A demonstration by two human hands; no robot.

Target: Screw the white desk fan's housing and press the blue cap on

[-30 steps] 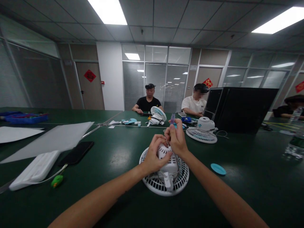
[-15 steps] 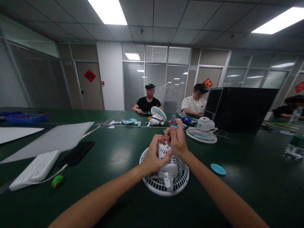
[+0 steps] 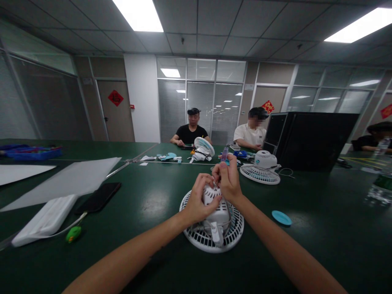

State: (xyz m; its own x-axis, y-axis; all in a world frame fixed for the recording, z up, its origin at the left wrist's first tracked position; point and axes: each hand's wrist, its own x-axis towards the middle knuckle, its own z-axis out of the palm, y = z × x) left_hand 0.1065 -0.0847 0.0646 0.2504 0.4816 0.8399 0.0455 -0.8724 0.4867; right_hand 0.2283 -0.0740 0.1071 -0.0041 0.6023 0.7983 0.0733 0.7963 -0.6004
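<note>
A small white fan (image 3: 211, 232) lies grille-down on the green table (image 3: 153, 200), its motor housing facing up. My left hand (image 3: 197, 200) wraps round the left side of the housing. My right hand (image 3: 228, 179) is closed on a small screwdriver (image 3: 224, 154) with a clear purple handle, held upright with its tip down at the top of the housing. The tip itself is hidden between my fingers.
A teal round cap (image 3: 281, 217) lies right of the fan. A black phone (image 3: 98, 197), white sheets (image 3: 70, 177), a white pack (image 3: 45, 220) and a green bit (image 3: 73, 233) lie left. Another white fan (image 3: 260, 169) and a black case (image 3: 309, 141) stand behind. Two people sit across the table.
Hardly anything has moved; the screwdriver handle leans slightly more to the right, and both hands stay on the fan housing.
</note>
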